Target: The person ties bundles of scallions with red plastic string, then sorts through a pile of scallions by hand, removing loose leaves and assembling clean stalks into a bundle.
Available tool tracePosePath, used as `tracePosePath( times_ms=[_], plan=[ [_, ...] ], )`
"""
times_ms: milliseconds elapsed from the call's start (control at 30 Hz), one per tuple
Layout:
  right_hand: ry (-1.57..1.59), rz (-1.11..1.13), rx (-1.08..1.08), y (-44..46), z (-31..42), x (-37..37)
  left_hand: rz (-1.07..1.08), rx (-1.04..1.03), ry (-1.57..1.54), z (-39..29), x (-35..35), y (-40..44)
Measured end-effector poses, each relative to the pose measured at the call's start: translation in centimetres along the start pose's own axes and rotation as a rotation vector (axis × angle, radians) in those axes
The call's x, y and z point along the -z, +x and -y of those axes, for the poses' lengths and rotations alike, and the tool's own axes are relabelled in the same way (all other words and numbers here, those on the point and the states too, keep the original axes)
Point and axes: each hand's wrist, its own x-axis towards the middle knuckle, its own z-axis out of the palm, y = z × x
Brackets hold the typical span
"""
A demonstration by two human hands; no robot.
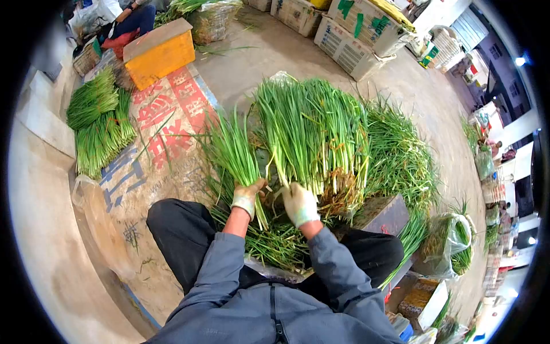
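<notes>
My left hand [248, 195], in a dirty pale glove, is closed round a small bunch of garlic chives [234, 152], its leaves pointing away from me and its pale stem ends hanging below the fist. To its right, my right hand [299, 203], in a white glove, has its fingers closed on chive stalks at the lower left edge of a large upright pile of chives [315, 132]. Brown, dirty stem bases show on that pile's right side. Loose green leaves [269, 243] lie under both hands, between my knees.
Tied chive bundles [100, 123] lie on printed cardboard [157, 123] at the left, near an orange box [159, 54]. More chives [398, 155] heap on the right. White plastic crates [349, 43] stand at the back. A seated person [134, 17] is at upper left.
</notes>
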Motion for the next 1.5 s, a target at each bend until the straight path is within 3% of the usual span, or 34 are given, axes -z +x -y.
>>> tracePosePath(
  times_ms=[33,100,167,233,267,300,367,433,500,533,567,667,733,800,867,900,1033,1100,1167,1233,1267,1300,1367,1433,1500],
  plan=[
    [0.097,0.068,-0.088,-1.8,0.8,0.0,0.022,-0.027,-0.063,0.8,-0.1,0.4],
    [0.012,-0.146,0.196,-4.8,0.2,-2.5,0.088,-0.017,-0.142,2.0,-0.2,1.3],
    [-0.067,0.012,0.16,-6.0,0.3,-3.2,0.101,0.066,-0.079,2.2,-0.1,1.6],
    [0.027,0.168,0.202,-6.0,-0.2,-2.8,0.047,-0.031,-0.04,3.1,0.3,2.5],
    [0.159,0.413,0.098,-5.1,0.9,-0.5,0.04,-0.011,-0.101,3.4,0.4,2.5],
    [0.285,0.319,0.114,-4.6,-1.9,-2.9,0.039,-0.013,-0.1,3.5,0.6,2.5],
    [0.749,0.389,-0.201,-2.4,-2.1,-2.1,0.101,0.054,-0.029,3.2,0.9,2.0],
    [0.611,0.248,-0.203,0.4,-3.6,-4.4,0.106,0.058,0.048,3.1,0.9,1.4],
    [0.71,0.318,-0.22,2.6,-3.8,-5.7,0.26,-0.204,0.022,4.1,0.9,1.8],
    [0.847,0.359,-0.363,2.8,-2.3,-4.9,0.242,-0.207,0.192,4.3,1.1,2.2],
    [0.679,0.31,-0.253,3.7,-2.7,-6.0,0.213,-0.33,0.355,5.1,1.3,3.1],
    [0.72,0.289,-0.253,4.3,-4.2,-7.1,0.224,-0.354,0.495,5.7,2.0,3.8],
    [0.684,0.231,-0.226,3.3,-3.9,-5.6,0.163,-0.103,0.301,5.7,2.0,3.4],
    [0.609,0.203,-0.205,2.4,-3.4,-4.3,0.167,-0.099,0.201,3.7,1.3,0.8],
    [1.016,0.281,-0.472,1.6,-3.5,-4.4,0.143,-0.091,0.109,2.5,1.0,-0.8],
    [1.016,0.28,-0.473,1.3,-3.6,-4.3,0.145,-0.091,0.109,2.3,0.9,-1.0],
    [1.077,0.233,-0.369,0.2,-3.9,-3.8,-0.043,0.045,0.048,3.1,1.6,0.7],
    [1.534,-0.008,-0.192,-1.1,-2.2,-2.0,-0.332,0.004,0.167,2.4,1.4,0.5],
    [1.832,0.083,-0.142,-2.8,-2.0,1.2,-0.154,0.044,-0.271,1.9,2.7,0.6],
    [1.846,-0.031,-0.091,-4.0,-4.1,0.8,-0.194,-0.042,-0.351,2.9,4.0,2.4],
    [1.749,0.045,-0.062,-4.9,-3.6,2.0,-0.145,-0.045,-0.354,2.0,4.3,1.6],
    [1.463,0.083,-0.181,-5.9,-2.9,3.0,-0.241,-0.056,-0.361,1.9,4.5,2.4],
    [0.721,0.31,-0.134,-6.9,-5.8,0.5,-0.062,-0.097,-0.523,-0.8,3.4,-0.6],
    [-0.031,0.496,0.097,-8.3,-8.0,-4.0,0.052,-0.17,-0.55,-2.7,2.9,-2.9],
    [-0.44,0.921,0.098,-8.9,-8.3,-5.0,0.18,-0.268,-0.499,-3.6,3.0,-4.1]
  ],
)
